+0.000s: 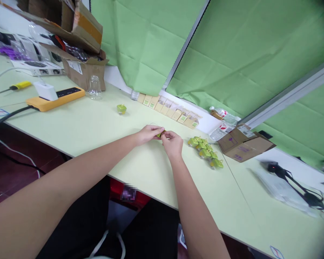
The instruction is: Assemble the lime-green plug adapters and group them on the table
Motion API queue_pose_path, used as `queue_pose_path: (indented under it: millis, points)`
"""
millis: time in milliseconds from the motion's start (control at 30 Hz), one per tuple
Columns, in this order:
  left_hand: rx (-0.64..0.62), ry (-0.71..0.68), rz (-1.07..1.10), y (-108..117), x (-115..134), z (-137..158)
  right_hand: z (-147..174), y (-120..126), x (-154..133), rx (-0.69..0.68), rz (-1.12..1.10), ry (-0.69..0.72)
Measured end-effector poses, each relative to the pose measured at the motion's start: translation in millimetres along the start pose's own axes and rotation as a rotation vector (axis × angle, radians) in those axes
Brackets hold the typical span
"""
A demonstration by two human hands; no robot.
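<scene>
Over the middle of the table, my left hand (148,134) and my right hand (172,144) meet, fingers pinched together around a small green-lidded container (159,135). Most of it is hidden by the fingers; a bit of green and a dark edge show. Right of my right hand stands a cluster of several green-lidded clear containers (204,154), with loops on their lids and some yellow visible inside. Another green-lidded container (121,109) stands alone, beyond my left hand.
Small cardboard boxes (167,108) line the back edge by a green curtain (140,43). At left are a yellow power strip (56,100), a screwdriver (20,85), a clear jar (94,88) and cartons (78,72). At right are an open carton (241,144) and plastic bottles (221,130).
</scene>
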State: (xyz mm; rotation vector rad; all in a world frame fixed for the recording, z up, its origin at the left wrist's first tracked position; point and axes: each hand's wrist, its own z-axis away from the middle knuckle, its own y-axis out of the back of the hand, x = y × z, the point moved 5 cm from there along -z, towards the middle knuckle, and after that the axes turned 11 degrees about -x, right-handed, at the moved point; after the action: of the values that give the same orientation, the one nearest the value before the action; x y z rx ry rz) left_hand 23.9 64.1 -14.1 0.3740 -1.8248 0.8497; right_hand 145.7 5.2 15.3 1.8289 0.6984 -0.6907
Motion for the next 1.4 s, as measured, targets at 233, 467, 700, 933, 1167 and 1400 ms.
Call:
queue_pose_path:
  millis: [233, 467, 700, 933, 1167, 1400]
  points:
    - [-0.093, 0.061, 0.009, -12.5, 4.7, 6.7, -2.4, 3.2, 10.2, 0.061, 0.057, -0.034]
    - [-0.009, 0.033, 0.020, -4.6, 0.6, 3.9, -3.6, 1.5, 12.1, 0.049, -0.018, -0.012]
    - [0.046, 0.040, 0.055, -0.7, -1.3, 3.9, -5.6, -1.2, 17.0, 0.042, -0.079, -0.022]
    - [0.025, 0.040, 0.053, -1.2, -0.6, 4.5, -4.6, -2.5, 15.4, 0.048, -0.106, -0.017]
    - [0.008, 0.025, 0.037, -0.5, -0.6, 4.0, -3.7, -0.2, 11.7, 0.061, -0.111, -0.030]
    - [0.117, 0.017, -0.049, 11.8, 0.4, 1.8, -4.1, -8.6, 6.1, -0.126, -0.192, -0.021]
